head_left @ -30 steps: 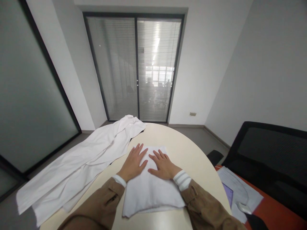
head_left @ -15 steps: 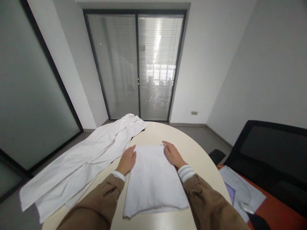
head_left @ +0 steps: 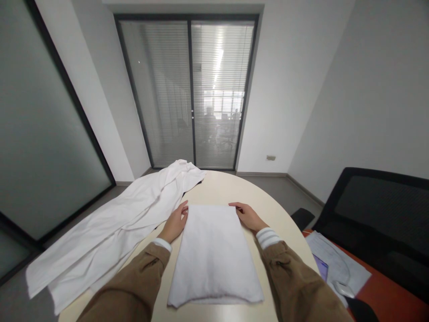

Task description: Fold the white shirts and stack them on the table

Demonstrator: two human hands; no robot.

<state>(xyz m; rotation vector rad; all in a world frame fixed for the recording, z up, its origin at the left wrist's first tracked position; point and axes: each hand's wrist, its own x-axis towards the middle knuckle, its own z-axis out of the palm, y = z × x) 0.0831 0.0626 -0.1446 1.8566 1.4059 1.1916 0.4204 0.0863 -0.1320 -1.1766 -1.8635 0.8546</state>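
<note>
A folded white cloth (head_left: 216, 255) lies flat on the round cream table (head_left: 231, 185), its narrower end away from me and its thicker layered edge toward me. At its far left corner, my left hand (head_left: 174, 221) is closed, thumb and fingers pinching the cloth's edge. My right hand (head_left: 250, 217) is bent round the far right corner in a similar pinch, with part of its fingers hidden behind the cloth. Left of my left hand, a long white garment (head_left: 134, 214) lies loosely spread and hangs over the table's left edge.
To the right stands a black mesh chair (head_left: 378, 214) with an orange seat (head_left: 398, 295). Papers (head_left: 351, 259), a phone-like purple screen (head_left: 321, 267) and a white mouse (head_left: 344, 288) lie there. A glass partition with blinds (head_left: 191, 94) is beyond the table.
My right hand has shifted slightly right and down to the cloth's far right corner, its fingers curling in. My left hand has moved a little left, and the cloth's far end looks straighter.
</note>
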